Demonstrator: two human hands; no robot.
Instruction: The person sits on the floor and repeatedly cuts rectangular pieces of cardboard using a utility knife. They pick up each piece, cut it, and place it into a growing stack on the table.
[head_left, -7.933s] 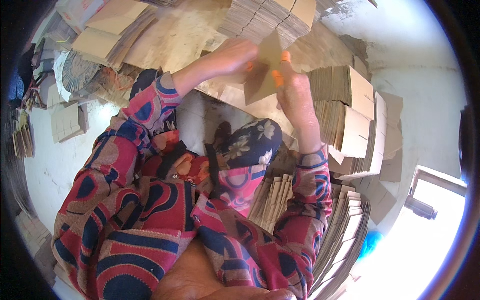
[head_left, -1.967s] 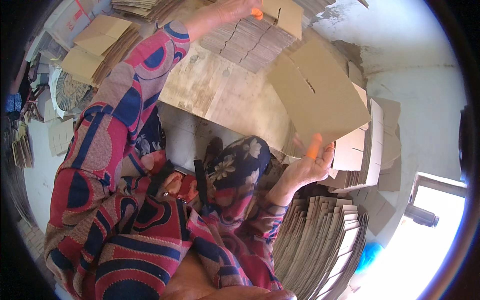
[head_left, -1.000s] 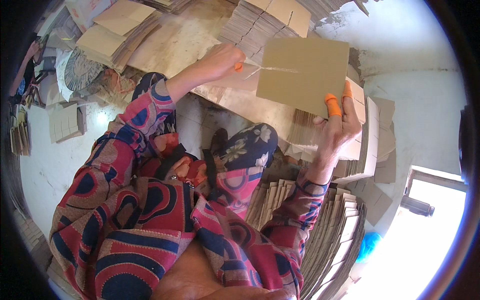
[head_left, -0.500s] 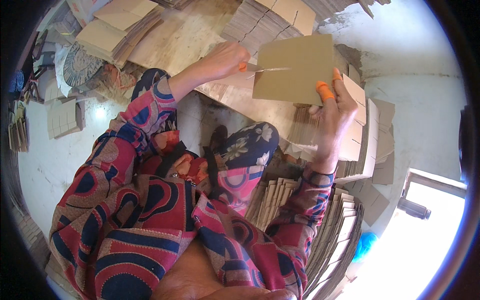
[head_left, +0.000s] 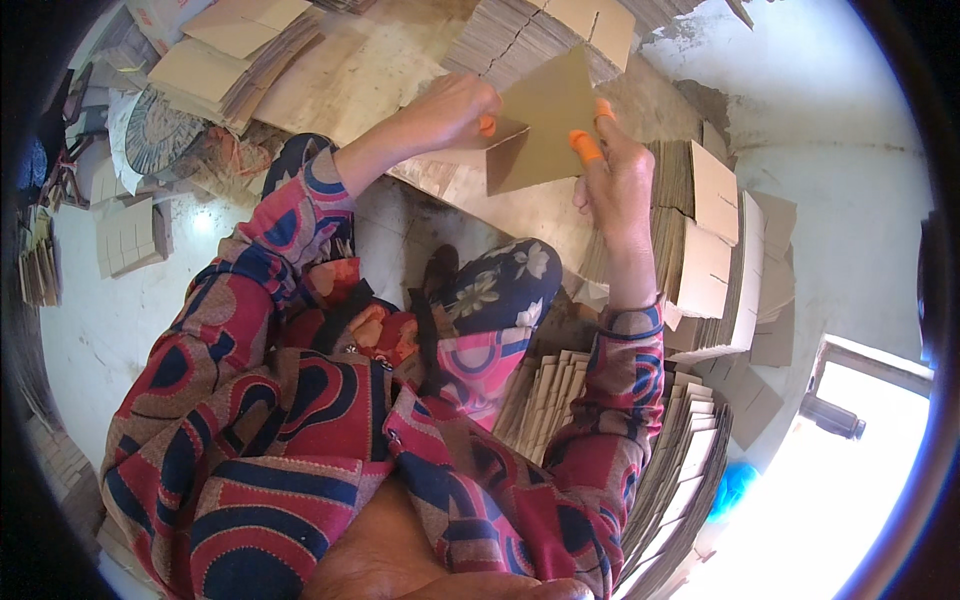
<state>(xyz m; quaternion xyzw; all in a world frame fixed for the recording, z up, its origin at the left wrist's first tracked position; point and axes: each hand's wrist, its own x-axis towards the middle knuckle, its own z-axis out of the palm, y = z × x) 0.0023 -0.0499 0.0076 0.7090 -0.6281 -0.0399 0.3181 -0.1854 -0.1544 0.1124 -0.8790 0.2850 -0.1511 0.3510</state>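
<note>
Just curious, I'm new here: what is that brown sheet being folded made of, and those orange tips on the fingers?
The sheet looks like matt brown cardboard: stiff, flat, creased sharply, like the stacks around. The orange tips on the right hand look like smooth rubber finger covers, though plastic is possible.

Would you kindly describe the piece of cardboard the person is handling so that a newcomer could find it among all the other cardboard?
Start from the large cardboard sheet lying flat in front of the seated person. Just above it, the left hand and right hand hold one folded cardboard piece between them. Unlike the stacked cardboard around it, it is raised, bent into a pointed shape, and pinched by fingers wearing orange fingertip covers.
</note>
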